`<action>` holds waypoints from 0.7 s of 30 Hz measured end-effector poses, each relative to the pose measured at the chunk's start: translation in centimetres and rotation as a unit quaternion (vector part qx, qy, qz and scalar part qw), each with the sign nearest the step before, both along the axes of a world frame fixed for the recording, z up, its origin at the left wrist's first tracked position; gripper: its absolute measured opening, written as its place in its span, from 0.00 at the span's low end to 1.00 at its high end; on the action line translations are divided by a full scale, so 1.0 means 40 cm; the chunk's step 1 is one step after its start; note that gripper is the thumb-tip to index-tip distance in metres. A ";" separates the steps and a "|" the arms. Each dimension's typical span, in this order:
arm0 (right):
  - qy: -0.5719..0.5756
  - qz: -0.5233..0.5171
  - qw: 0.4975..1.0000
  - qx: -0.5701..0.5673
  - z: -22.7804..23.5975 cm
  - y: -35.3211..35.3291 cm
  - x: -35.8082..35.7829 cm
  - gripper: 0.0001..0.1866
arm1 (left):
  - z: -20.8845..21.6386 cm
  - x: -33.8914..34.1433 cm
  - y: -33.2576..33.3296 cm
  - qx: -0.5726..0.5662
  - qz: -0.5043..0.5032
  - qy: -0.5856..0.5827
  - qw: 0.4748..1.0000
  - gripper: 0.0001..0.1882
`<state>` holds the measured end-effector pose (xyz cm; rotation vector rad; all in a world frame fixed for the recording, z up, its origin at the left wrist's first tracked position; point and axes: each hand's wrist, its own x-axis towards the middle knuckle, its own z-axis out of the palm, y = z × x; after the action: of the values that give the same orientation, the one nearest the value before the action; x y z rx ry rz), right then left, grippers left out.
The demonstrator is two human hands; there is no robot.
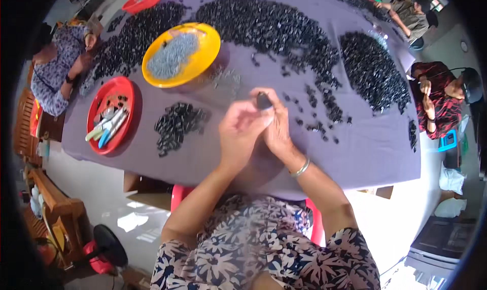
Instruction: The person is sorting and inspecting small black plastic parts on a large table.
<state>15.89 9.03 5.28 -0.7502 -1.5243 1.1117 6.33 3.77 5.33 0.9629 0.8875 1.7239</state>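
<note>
Over the purple-grey cloth-covered table (368, 153), we held our bare left hand (238, 130) beside our bare right hand (279, 130). To their left lay a small pile of shiny black pieces (177, 125); further left, slim white, green and blue tools (109, 127) lay in a round red plastic basin (122, 88). Behind the pile, small thin grey pieces (175, 54) lay in a round yellow plastic bowl (207, 56).

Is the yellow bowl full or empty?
Partly full: a heap of grey pieces lies in the yellow bowl, with bare yellow showing.
</note>
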 end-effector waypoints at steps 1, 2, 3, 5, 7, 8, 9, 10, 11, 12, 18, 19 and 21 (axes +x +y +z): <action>0.043 -0.011 0.999 0.022 -0.007 0.002 -0.013 0.22 | -0.002 0.008 0.013 0.022 0.001 -0.034 0.999 0.15; 0.055 -0.021 0.998 0.024 -0.028 0.012 -0.020 0.22 | -0.008 0.006 0.019 0.018 0.005 -0.031 0.999 0.15; 0.067 -0.032 0.997 0.029 -0.048 0.017 -0.025 0.22 | -0.013 0.005 0.021 0.016 0.008 -0.027 0.999 0.16; 0.061 -0.012 0.998 0.008 -0.065 0.015 -0.006 0.22 | -0.015 0.002 0.016 -0.009 0.002 -0.031 0.999 0.15; 0.055 0.006 0.998 -0.007 -0.069 0.012 0.002 0.22 | -0.013 0.002 0.013 -0.029 -0.006 -0.034 0.999 0.13; 0.056 0.001 0.998 -0.017 -0.068 -0.001 0.003 0.22 | -0.020 0.006 0.006 -0.006 0.006 -0.004 1.000 0.11; 0.056 -0.004 0.998 -0.026 -0.065 -0.013 0.004 0.22 | -0.028 0.007 0.002 0.017 0.018 0.026 0.999 0.09; 0.046 0.000 0.996 -0.075 -0.063 -0.025 0.004 0.24 | -0.041 0.004 0.003 0.005 0.023 0.031 0.999 0.05; 0.047 -0.003 0.996 -0.076 -0.066 -0.028 0.002 0.24 | -0.046 0.005 0.005 0.004 0.020 0.032 0.999 0.05; 0.049 -0.010 0.997 -0.053 -0.072 -0.028 0.001 0.25 | -0.048 0.009 0.011 0.043 0.030 0.059 0.997 0.05; 0.068 0.003 0.991 -0.113 -0.073 -0.022 -0.003 0.30 | -0.061 0.031 0.029 0.101 0.078 0.153 0.980 0.04; 0.089 0.011 0.989 -0.121 -0.078 -0.020 -0.002 0.30 | -0.060 0.034 0.033 0.107 0.077 0.161 0.978 0.04; 0.101 0.014 0.984 -0.149 -0.085 -0.020 0.002 0.31 | -0.060 0.031 0.051 0.127 0.074 0.188 0.971 0.04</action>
<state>15.97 8.22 1.87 -0.7912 -1.2155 1.4133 7.56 5.81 2.91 1.4620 1.0153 1.8449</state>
